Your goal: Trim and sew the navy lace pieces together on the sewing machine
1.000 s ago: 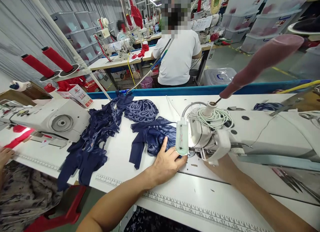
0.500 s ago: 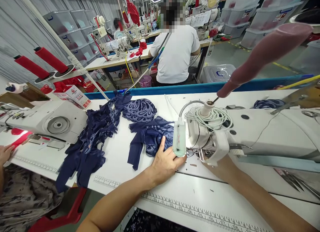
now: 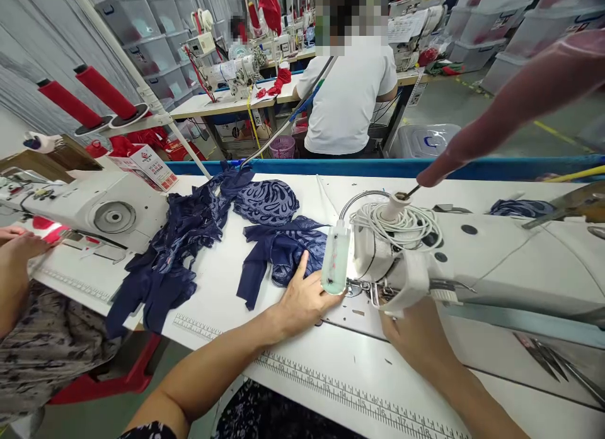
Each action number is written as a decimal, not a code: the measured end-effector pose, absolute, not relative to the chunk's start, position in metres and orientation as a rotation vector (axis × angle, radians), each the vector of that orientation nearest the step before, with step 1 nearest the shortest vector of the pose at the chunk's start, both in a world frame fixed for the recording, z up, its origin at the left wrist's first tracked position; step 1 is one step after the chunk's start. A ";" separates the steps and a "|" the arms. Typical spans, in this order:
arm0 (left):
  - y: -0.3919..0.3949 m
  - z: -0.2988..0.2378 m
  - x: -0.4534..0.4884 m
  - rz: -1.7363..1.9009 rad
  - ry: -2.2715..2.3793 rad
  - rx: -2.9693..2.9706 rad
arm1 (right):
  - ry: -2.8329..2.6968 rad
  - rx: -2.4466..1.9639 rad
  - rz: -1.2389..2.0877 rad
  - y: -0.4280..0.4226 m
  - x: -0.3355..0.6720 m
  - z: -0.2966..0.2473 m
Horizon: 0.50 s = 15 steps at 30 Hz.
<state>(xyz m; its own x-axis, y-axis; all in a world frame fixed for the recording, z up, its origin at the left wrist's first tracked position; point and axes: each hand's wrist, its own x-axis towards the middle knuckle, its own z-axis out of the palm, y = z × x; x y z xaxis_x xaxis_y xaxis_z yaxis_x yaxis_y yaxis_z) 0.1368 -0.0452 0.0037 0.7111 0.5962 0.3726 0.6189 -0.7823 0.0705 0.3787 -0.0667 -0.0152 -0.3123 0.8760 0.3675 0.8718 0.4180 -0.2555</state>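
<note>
My left hand [image 3: 305, 303] lies palm down beside the needle area, fingers spread. One finger touches the navy patterned fabric piece [image 3: 302, 247], which has plain navy straps; the small pale-green lamp [image 3: 336, 259] covers other fingertips. My right hand [image 3: 413, 325] reaches in from the right behind the white sewing machine head [image 3: 378, 253]; its fingers are mostly hidden there, and what they touch cannot be made out. A patterned navy cup [image 3: 267, 203] lies behind the piece, next to a heap of navy straps and fabric [image 3: 177, 250].
At left, a co-worker's hands [image 3: 21, 250] handle red fabric at another sewing machine [image 3: 118, 215]. Scissors [image 3: 543, 357] lie at right. A ruler strip [image 3: 340, 395] runs along the front edge. A dusky pink covered rod [image 3: 510, 111] slants overhead. Another person sits ahead.
The view has shifted slightly. My right hand has drawn back a little, showing more beneath the machine head. My left hand stays by the fabric. More of the co-worker's hands shows at left.
</note>
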 end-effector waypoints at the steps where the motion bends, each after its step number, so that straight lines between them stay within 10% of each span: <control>1: -0.045 0.004 0.137 -0.579 -1.013 -2.866 | -2.222 -1.486 0.022 -0.067 0.378 -0.015; 15: -0.043 -0.002 0.127 -0.732 -1.065 -2.960 | -2.152 -1.332 -0.164 -0.070 0.362 -0.019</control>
<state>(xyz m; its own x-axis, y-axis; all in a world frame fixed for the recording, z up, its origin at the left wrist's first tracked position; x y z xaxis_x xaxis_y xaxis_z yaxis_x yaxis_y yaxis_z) 0.1274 -0.0427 -0.0018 0.6805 0.6231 0.3855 0.5832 -0.7791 0.2299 0.3625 -0.0699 -0.0185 -0.3197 0.7751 0.5450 0.8488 0.4899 -0.1987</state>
